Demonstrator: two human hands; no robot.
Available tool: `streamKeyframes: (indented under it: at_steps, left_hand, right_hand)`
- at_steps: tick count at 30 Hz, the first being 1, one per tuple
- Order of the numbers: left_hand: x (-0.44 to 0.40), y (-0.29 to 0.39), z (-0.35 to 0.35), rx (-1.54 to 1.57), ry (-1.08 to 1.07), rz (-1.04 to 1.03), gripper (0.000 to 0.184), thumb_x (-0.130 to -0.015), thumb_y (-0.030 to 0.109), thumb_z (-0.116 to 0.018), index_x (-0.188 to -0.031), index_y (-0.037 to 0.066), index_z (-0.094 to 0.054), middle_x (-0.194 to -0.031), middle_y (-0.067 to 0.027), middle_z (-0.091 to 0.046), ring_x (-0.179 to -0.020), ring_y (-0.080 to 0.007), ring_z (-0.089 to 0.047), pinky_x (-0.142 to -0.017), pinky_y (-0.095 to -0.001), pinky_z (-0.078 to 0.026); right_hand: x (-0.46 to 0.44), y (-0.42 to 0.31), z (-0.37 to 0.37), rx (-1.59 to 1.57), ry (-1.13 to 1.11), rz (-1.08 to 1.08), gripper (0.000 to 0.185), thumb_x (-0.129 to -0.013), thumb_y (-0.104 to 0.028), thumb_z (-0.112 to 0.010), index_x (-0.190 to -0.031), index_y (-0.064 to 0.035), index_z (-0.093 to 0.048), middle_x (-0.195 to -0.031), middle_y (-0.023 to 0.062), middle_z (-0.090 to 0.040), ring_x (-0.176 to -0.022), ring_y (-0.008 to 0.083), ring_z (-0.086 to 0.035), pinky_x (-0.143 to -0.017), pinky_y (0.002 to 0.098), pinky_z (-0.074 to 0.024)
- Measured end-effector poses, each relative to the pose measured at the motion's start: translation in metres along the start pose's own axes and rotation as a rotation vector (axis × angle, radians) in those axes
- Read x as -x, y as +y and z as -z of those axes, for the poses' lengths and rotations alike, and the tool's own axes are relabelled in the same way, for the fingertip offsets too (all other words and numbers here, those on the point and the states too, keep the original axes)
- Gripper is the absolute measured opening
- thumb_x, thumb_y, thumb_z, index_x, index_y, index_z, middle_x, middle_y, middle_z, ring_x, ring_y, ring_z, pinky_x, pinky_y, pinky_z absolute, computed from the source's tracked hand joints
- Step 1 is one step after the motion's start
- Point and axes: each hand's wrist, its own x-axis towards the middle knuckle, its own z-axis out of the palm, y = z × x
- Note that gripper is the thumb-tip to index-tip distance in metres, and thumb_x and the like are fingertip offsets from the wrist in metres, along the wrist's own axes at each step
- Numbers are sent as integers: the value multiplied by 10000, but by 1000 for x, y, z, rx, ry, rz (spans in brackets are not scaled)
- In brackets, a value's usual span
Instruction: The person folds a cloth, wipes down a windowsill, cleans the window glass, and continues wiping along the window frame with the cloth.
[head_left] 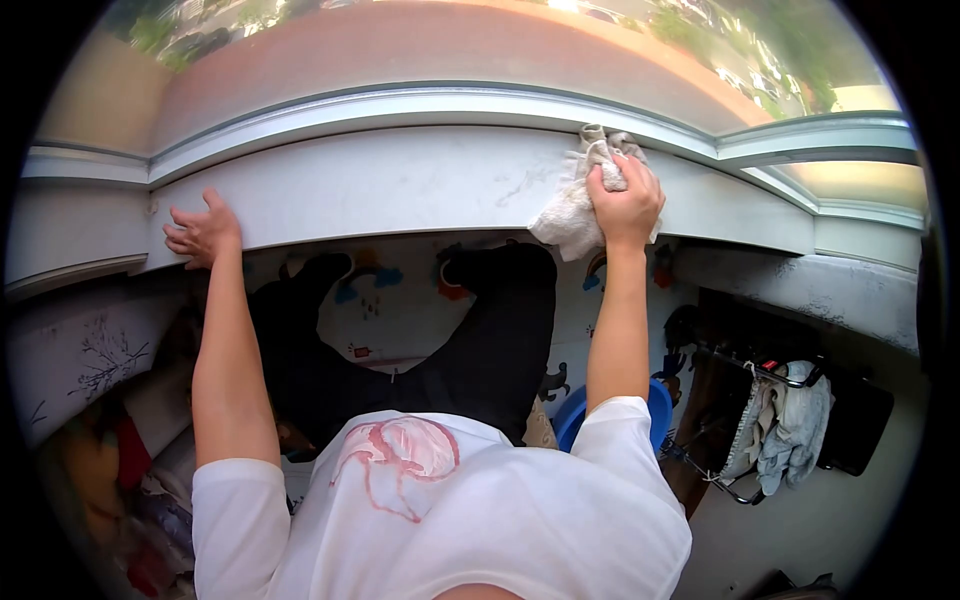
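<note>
A pale, crumpled cloth (568, 215) lies on the white window sill (400, 185), right of the middle, and partly hangs over its front edge. My right hand (628, 200) is closed on this cloth, close to the window frame. Toward the sill's left end, my left hand (203, 232) rests with its fingers spread and holds nothing. Faint grey marks show on the sill just left of the cloth.
The window frame (430, 103) runs along the back of the sill. Below right are a blue basin (660, 412) and a rack with hanging cloths (795, 425). Mixed items, partly in shadow, are piled at the lower left.
</note>
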Motion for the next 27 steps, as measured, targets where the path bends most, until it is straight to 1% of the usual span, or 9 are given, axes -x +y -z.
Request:
streamKeyframes:
  at_steps: [2,5,8,9,12,14,18,22,27]
  left_hand:
    - [0,-1,2,18,-14,-11,828,-875,620,-528,-1509,117,-354,-1604,-154,-255,-1497,-339,-175,-1106,-707,-222]
    - [1,2,4,19,-14,-9,819,-885,610,-515,-1513,111,-350,-1610,-131,-259,-1499,-322,-182,-1105,-721,-209]
    - [2,3,5,30,-11,-16,807,-893,599,-499,-1523,119,-343,-1613,-121,-266,-1502,-314,-191,-1102,-733,-201]
    - [3,4,5,33,-13,-15,800,-896,598,-494,-1527,131,-341,-1616,-113,-266,-1503,-312,-194,-1101,-737,-198]
    - [3,4,7,33,-26,-21,777,-902,595,-482,-1537,173,-335,-1622,-92,-268,-1505,-309,-201,-1099,-746,-191]
    - [3,4,8,36,-36,-25,759,-905,594,-476,-1542,206,-334,-1625,-80,-270,-1506,-308,-202,-1098,-749,-189]
    - [5,4,10,38,-36,-28,740,-908,592,-473,-1543,239,-334,-1627,-72,-270,-1506,-308,-203,-1097,-754,-187]
    - [6,6,12,43,-48,-21,732,-913,583,-469,-1546,243,-331,-1628,-69,-271,-1504,-308,-212,-1097,-755,-187]
    - [7,10,19,46,-86,-19,692,-920,581,-461,-1535,275,-367,-1634,-40,-270,-1504,-312,-214,-1101,-757,-175]
  right_hand:
    - [-8,55,11,116,-6,-318,354,-751,-374,-736,-1017,-142,-768,-1152,111,-703,-1139,340,-611,-1007,481,-428]
    - [-20,68,14,447,57,-516,483,-772,-472,-689,-1160,-188,-728,-1311,133,-627,-1258,424,-519,-1057,545,-379]
    - [-28,49,-2,506,10,-679,583,-783,-537,-637,-1283,-238,-662,-1410,140,-552,-1330,489,-425,-1084,591,-333]
    - [-30,42,-3,512,-31,-701,605,-797,-525,-613,-1307,-201,-636,-1342,142,-599,-1279,477,-477,-1056,577,-359]
    - [-31,-7,-10,458,-117,-653,571,-793,-482,-640,-1244,-132,-652,-1274,141,-633,-1227,445,-520,-1014,573,-386]
    - [-20,-48,-20,372,-81,-517,532,-784,-444,-669,-1172,-81,-658,-1191,142,-657,-1189,411,-549,-980,566,-405]
    - [8,-149,-31,218,-139,-278,493,-742,-391,-723,-1142,-110,-658,-1205,120,-632,-1187,385,-544,-965,588,-400]
    - [35,-239,-37,-151,-141,72,476,-674,-361,-775,-1086,-148,-670,-1125,100,-609,-1151,367,-531,-925,569,-404]
    - [38,-252,-47,-511,-294,176,424,-626,-302,-815,-999,-145,-687,-994,57,-604,-1050,313,-546,-863,479,-413]
